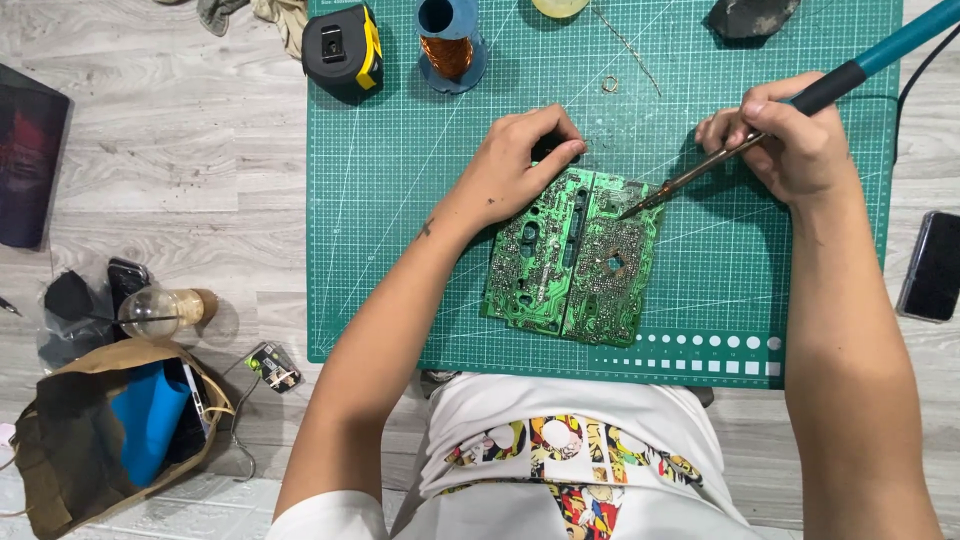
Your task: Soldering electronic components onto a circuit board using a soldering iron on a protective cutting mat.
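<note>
A green circuit board (570,255) lies solder side up on a green cutting mat (400,200). My left hand (520,165) rests on the board's upper left corner and holds it down with its fingers. My right hand (790,140) grips a soldering iron (700,172) with a teal and black handle. The iron's tip touches the board near its upper right part.
A black and yellow tape measure (343,50) and a blue spool of copper wire (450,45) stand at the mat's far edge. A phone (933,265) lies right of the mat. On the floor at left sit a brown bag (110,430), a clear bulb (160,312) and a dark flat object (28,150).
</note>
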